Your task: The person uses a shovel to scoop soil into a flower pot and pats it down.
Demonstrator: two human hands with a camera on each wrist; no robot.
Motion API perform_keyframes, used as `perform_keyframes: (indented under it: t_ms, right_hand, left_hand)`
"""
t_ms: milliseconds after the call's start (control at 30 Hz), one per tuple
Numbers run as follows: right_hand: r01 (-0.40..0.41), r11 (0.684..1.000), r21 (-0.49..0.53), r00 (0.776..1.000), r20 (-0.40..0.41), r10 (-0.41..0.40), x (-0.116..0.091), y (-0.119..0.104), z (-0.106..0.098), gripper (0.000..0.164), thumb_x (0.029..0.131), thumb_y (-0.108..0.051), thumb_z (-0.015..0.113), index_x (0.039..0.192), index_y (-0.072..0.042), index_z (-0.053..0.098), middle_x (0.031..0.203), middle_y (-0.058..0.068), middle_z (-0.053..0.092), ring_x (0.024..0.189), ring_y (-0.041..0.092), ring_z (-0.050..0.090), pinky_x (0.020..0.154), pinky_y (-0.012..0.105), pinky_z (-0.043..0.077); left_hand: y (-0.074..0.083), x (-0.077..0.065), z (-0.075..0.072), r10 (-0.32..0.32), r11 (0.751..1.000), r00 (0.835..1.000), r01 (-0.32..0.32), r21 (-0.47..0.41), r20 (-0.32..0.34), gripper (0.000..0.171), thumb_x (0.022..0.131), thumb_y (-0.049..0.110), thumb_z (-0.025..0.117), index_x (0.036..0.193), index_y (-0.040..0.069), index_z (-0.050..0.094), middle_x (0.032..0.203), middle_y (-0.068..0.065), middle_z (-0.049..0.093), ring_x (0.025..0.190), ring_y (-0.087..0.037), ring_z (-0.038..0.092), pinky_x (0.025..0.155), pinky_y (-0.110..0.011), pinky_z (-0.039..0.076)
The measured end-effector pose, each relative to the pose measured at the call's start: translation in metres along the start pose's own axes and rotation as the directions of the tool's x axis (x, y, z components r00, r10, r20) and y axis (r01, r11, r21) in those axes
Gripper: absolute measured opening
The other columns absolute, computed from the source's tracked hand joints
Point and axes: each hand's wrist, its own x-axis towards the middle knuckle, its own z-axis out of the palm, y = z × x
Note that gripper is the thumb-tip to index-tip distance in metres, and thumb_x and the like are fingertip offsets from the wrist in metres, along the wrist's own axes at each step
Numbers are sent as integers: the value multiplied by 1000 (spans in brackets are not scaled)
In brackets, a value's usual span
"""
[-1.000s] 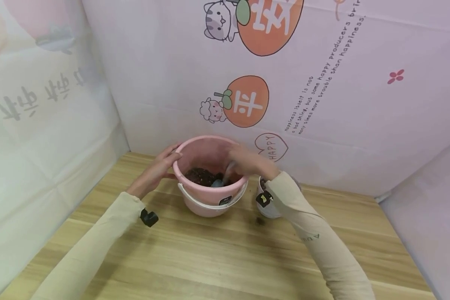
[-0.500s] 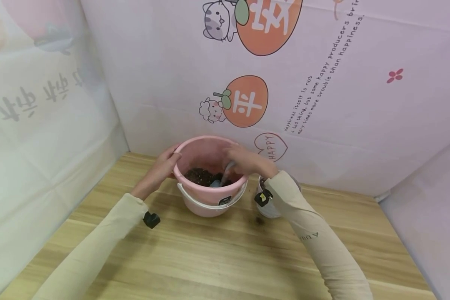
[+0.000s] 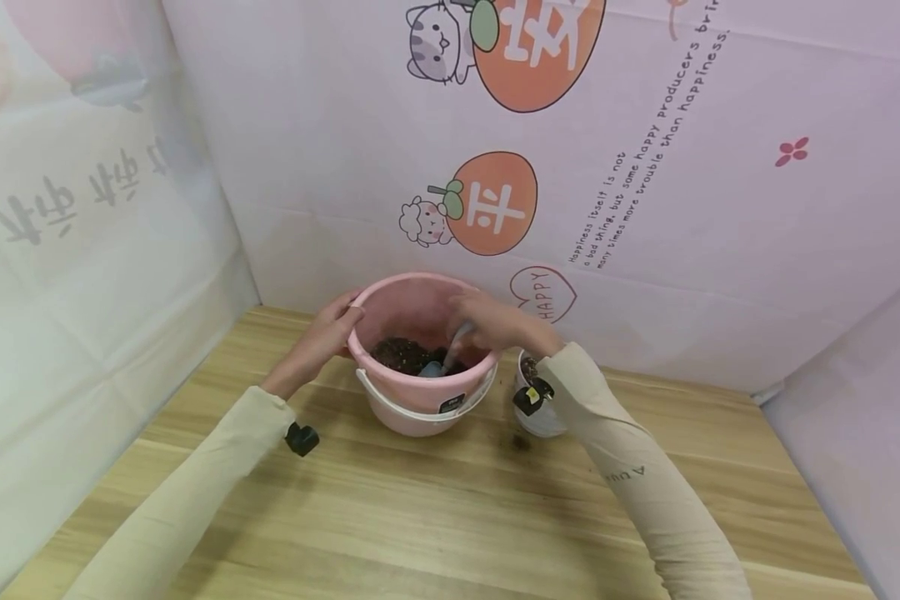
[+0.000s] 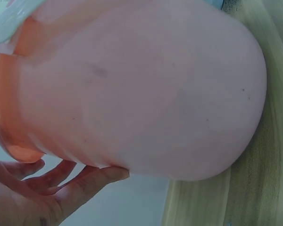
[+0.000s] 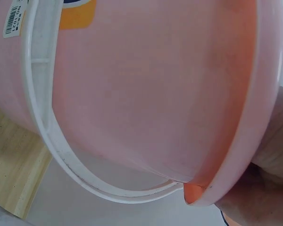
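A pink bucket (image 3: 420,393) stands by the back wall, dark soil (image 3: 399,353) in its bottom. At its left rim my left hand (image 3: 321,340) grips the edge, thumb over the top; in the left wrist view the fingers (image 4: 92,181) lie against the outside of the bucket (image 4: 151,89). My right hand (image 3: 495,323) reaches over the right rim and holds a small blue-grey trowel (image 3: 433,368) by its handle, its blade in the soil. In the right wrist view the bucket wall hides the trowel, and only part of the hand (image 5: 273,160) shows beyond the rim.
A whitish pot (image 3: 538,421) with dark soil stands right of the bucket, partly behind my right wrist. Some spilled soil (image 3: 521,442) lies on the wooden table (image 3: 420,517). The bucket's white carrying handle (image 5: 40,94) hangs down in front. Printed cloth (image 3: 330,167) covers the walls.
The right hand and trowel stay inside the bucket with only slight shifts. The left hand keeps its grip on the rim, its wrist turned slightly compared with one second ago.
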Motion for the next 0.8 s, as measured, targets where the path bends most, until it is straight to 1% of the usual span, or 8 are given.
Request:
perform_keyframes:
  t_ms: [167, 267, 367, 467, 567, 633, 700, 800]
  right_hand:
    - [-39, 998, 44, 999, 8, 39, -5, 0, -1, 12, 88, -7, 80, 101, -7, 80, 111, 11, 68, 112, 29, 60, 108, 50, 47]
    - [-63, 995, 77, 998, 2, 63, -9, -1, 0, 14, 89, -8, 79, 103, -10, 80, 113, 8, 66, 111, 26, 59, 108, 48, 47]
    - [-67, 993, 101, 998, -10, 68, -13, -1, 1, 14, 91, -10, 79, 105, -10, 80, 112, 7, 65, 109, 24, 58, 105, 46, 47]
    - [-38, 992, 123, 999, -33, 42, -17, 0, 3, 13, 92, -13, 78, 104, -11, 81, 115, 9, 67, 115, 27, 59, 109, 48, 46]
    - [-1, 989, 151, 998, -56, 10, -22, 1, 4, 12, 93, -13, 77, 104, -10, 81, 117, 11, 70, 129, 35, 57, 119, 54, 38]
    - [19, 984, 176, 997, -71, -6, -25, 2, 4, 13, 94, -13, 76, 105, -9, 81, 118, 11, 70, 132, 37, 55, 121, 55, 35]
    - [38, 980, 196, 996, -83, -22, -27, 3, 5, 13, 95, -12, 75, 105, -8, 81, 117, 10, 70, 129, 35, 56, 119, 55, 36]
    - [61, 974, 217, 994, -98, -41, -30, 4, 6, 13, 96, -11, 74, 106, -8, 82, 115, 10, 68, 118, 29, 57, 111, 51, 43]
  left_hand:
    - [2, -1, 0, 3, 999, 1000, -3, 37, 2, 60, 110, 24, 43, 166, 6, 27, 164, -25, 35, 133, -43, 54, 77, -25, 58]
    - [1, -2, -1, 6, 999, 1000, -6, 53, 13, 61, 110, 24, 44, 165, 5, 27, 165, -25, 35, 135, -43, 53, 80, -27, 59]
    - [1, -2, -2, 12, 998, 999, -13, 58, 30, 61, 110, 25, 44, 165, 4, 27, 165, -25, 34, 135, -44, 53, 80, -28, 60]
    - [1, -3, -2, 20, 998, 999, -23, 61, 44, 61, 110, 25, 45, 165, 5, 28, 165, -25, 35, 136, -44, 52, 80, -29, 60]
    - [2, -3, -2, 29, 997, 998, -33, 74, 60, 60, 110, 25, 44, 165, 5, 29, 165, -25, 35, 137, -42, 51, 82, -29, 59]
    - [2, -4, -2, 32, 997, 997, -38, 72, 77, 60, 110, 24, 43, 165, 5, 28, 164, -26, 36, 136, -42, 51, 82, -30, 59]
    - [1, -4, -2, 35, 997, 995, -41, 69, 90, 60, 111, 24, 42, 165, 5, 28, 164, -25, 36, 136, -40, 51, 82, -30, 59]
    - [1, -3, -2, 35, 998, 994, -41, 57, 106, 59, 111, 24, 42, 165, 5, 28, 164, -25, 36, 135, -41, 52, 83, -32, 59]
